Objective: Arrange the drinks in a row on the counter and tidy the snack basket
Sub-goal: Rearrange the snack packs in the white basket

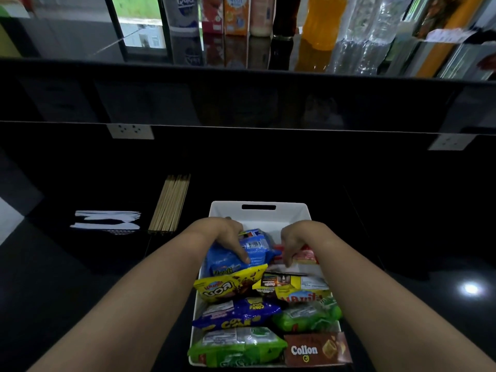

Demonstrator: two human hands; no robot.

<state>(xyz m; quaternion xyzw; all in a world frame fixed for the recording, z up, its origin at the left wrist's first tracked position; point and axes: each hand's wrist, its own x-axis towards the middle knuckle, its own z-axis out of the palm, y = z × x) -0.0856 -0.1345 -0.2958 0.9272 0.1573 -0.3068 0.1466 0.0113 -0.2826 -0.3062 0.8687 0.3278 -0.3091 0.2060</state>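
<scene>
In the white basket (259,214), left hand (228,236) gripping blue packet (230,257), lengthwise left-right

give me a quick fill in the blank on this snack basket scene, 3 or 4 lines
1. The left hand grips a snack packet coloured ____.
2. The brown box in the white basket reads ____.
3. The wooden sticks lie to the ____ of the basket.
4. The bottle of orange drink stands on the ____ ledge.

Missing words: blue; Collon; left; upper
</scene>
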